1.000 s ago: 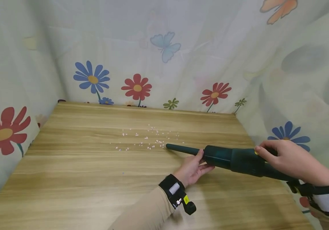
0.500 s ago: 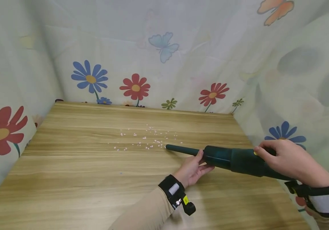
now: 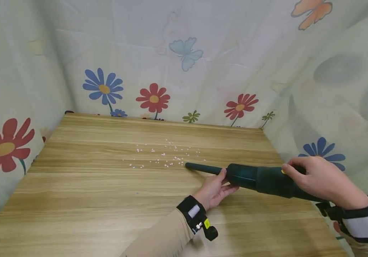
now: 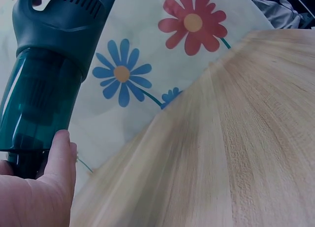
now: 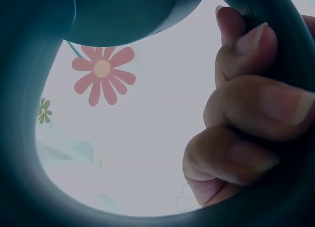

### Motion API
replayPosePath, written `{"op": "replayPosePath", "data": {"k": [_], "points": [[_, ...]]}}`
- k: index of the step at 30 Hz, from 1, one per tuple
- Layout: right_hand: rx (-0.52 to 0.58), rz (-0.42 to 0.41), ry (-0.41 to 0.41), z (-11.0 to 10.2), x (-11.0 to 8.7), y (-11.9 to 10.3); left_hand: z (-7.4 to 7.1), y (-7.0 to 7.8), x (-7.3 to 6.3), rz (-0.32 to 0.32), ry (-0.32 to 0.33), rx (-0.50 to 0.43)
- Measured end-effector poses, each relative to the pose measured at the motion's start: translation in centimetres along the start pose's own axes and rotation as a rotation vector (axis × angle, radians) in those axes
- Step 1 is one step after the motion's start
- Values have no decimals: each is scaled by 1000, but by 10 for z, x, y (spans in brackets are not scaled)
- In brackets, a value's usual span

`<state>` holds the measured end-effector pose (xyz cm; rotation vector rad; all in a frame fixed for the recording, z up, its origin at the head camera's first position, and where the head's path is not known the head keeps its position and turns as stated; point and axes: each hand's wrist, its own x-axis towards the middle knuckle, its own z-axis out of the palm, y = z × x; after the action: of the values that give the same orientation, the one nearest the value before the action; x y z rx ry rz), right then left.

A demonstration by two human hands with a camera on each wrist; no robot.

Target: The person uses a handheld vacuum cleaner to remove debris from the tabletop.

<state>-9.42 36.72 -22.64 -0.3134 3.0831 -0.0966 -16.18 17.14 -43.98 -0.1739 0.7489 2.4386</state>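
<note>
Vacuum [image 3: 272, 180] in both hands, it is held above the right part of the desk [image 3: 90, 207], pointing left. Its thin nozzle [image 3: 204, 167] ends just beside some tiny white bits [image 3: 175, 159]; I can't tell if the tip touches the wood. The left hand [image 3: 214, 191] holds the front, thumb on one side and fingers on the other. The right hand [image 3: 326, 178] has its fingers curled tight around the loop handle [image 5: 15, 113]. To do this well, I think the tip should stay low and go slowly over the bits, with the left hand keeping it steady. One small blue speck [image 3: 137, 193] lies nearer the person, apart from the rest. A flowery cloth [image 3: 132, 46] hangs behind the desk and might stop a long push. The black wrist camera [image 3: 211, 233] might bump the desk.
</note>
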Motion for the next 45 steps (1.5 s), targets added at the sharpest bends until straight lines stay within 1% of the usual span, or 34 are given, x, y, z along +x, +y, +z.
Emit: {"op": "replayPosePath", "data": {"k": [14,24,31,38,42,45], "points": [[-1,1,2,1,2,3,-3,-3,6,-10,-21,1],[-1,14,-2,1,-1,4,0,-7,7,-12,-10,4],[-51,23,30,0,-11,-3,8,-17,12,22,3,-6],[-126,77,64,0,-19,-13,19,-29,22,28,13,-11],[-141,79,92,2,-23,-17,22,-31,28,35,21,-2],[-139,74,108,3,-23,-19,22,-32,31,31,25,2]]}}
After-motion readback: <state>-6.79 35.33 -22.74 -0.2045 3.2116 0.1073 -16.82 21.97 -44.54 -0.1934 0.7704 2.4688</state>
